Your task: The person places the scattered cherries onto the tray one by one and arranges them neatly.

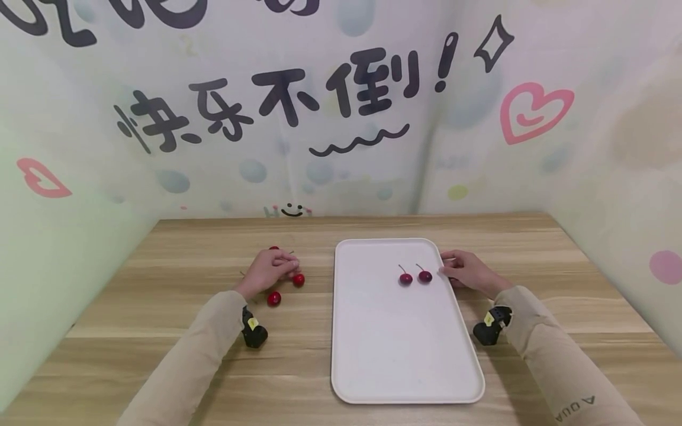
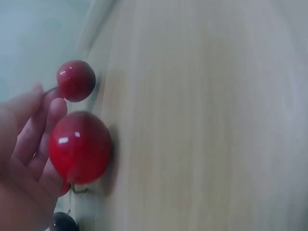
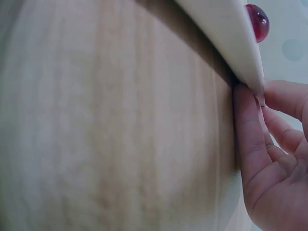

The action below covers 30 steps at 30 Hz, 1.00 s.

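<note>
My left hand (image 1: 272,270) is low over the table's left half, thumb and fingertips pinching the thin stem of a red cherry (image 2: 77,81). Closer to the wrist lies another red cherry (image 1: 274,299), large in the left wrist view. One more cherry (image 1: 274,248) peeks out behind the hand, mostly hidden by it. On the right, my right hand (image 1: 467,271) grips the right rim of a white rectangular tray (image 1: 394,343), thumb and fingers on either side of the edge. Two dark red cherries with stems, a left one (image 1: 405,278) and a right one (image 1: 424,276), lie in the tray near that hand.
The wooden table (image 1: 176,355) runs back to a printed wall cloth (image 1: 341,177) with dark lettering. In the left wrist view a dark cherry (image 2: 64,222) shows at the lower left. Both wrists carry small black cameras.
</note>
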### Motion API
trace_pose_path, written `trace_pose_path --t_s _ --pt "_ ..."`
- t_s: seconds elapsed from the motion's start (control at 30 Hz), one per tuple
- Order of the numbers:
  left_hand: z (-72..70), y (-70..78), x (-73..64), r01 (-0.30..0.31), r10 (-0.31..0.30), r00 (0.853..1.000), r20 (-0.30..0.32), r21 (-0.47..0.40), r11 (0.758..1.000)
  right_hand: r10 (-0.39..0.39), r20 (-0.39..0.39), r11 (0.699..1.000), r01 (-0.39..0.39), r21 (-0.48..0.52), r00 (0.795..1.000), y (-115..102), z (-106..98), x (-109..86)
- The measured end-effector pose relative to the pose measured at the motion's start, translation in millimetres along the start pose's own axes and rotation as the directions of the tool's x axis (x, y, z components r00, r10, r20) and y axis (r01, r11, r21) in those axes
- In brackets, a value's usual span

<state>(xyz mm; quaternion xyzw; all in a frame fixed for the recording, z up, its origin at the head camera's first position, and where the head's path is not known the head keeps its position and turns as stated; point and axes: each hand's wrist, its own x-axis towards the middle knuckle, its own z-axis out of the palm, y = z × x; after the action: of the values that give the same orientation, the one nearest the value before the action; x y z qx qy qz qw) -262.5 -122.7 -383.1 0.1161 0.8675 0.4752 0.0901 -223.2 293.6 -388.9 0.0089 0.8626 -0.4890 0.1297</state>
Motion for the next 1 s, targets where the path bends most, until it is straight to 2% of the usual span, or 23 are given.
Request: trace_pose_path --t_s 0.17,0.33,0.43,0.57,0.7,0.87,1.0 --pt "3.9 6.6 -0.9 -0.019 0.019 1.000 0.012 -0.021 1.000 -0.003 0.000 1.000 0.003 0.005 1.000 -1 1 0.7" --pt "11.1 15.3 -2.4 0.009 -0.009 1.000 -0.020 0.008 1.000 -0.008 0.000 1.000 0.008 -0.003 1.000 0 0 1.0" --pt "15.8 20.2 -2.7 0.019 -0.020 0.999 -0.045 -0.015 1.000 -0.014 -0.001 1.000 0.014 0.005 1.000 0 1 0.9" --pt "22.1 27.8 -2.8 0.063 -0.069 0.996 -0.055 -0.104 0.993 -0.011 0.002 1.000 0.011 0.008 1.000 0 1 0.6" --pt "28.9 36.3 -3.7 0.095 -0.110 0.993 -0.052 -0.235 0.967 -0.009 0.002 1.000 0.009 0.008 1.000 2 1 1.1" --pt "39.0 47.3 -3.8 0.059 -0.092 0.991 -0.094 -0.313 0.948 -0.007 -0.002 1.000 0.007 -0.003 1.000 2 1 1.4" --pt "48.4 57.1 -2.9 0.023 -0.066 0.990 -0.123 -0.322 0.947 -0.010 -0.001 1.000 0.010 -0.001 1.000 2 1 0.8"
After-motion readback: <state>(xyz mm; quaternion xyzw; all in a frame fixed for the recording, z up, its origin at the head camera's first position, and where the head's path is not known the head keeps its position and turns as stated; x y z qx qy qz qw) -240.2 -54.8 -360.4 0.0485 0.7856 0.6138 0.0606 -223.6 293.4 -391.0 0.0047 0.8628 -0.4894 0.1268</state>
